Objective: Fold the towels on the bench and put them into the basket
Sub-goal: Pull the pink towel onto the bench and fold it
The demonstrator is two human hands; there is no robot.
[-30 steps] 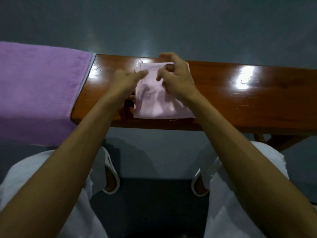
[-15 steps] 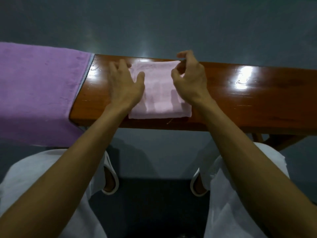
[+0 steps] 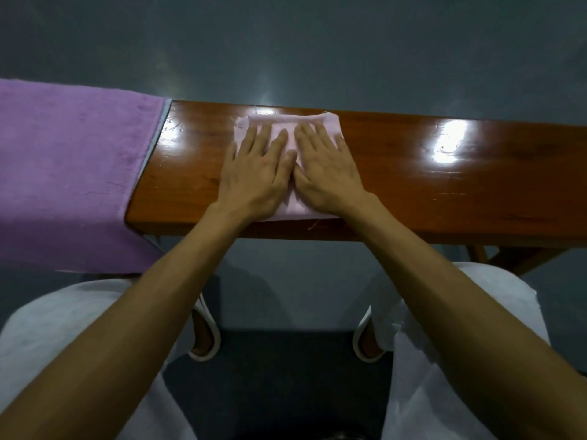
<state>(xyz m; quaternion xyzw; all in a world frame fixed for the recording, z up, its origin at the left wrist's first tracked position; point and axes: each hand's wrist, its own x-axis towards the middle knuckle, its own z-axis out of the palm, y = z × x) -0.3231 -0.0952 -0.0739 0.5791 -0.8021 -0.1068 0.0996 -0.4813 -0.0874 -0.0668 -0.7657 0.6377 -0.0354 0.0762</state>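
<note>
Head view: a small pale pink folded towel is pressed flat on the glossy brown wooden surface by the left hand and right hand, fingers straight, thumbs nearly touching, apparently so that the fold is set. A large purple plush towel is draped over the surface's left end, unfolded. No basket is seen.

A pale pink folded towel lies on a glossy reddish-brown wooden desk. A plain purple towel drapes the desk's left end. The floor is dark grey.
</note>
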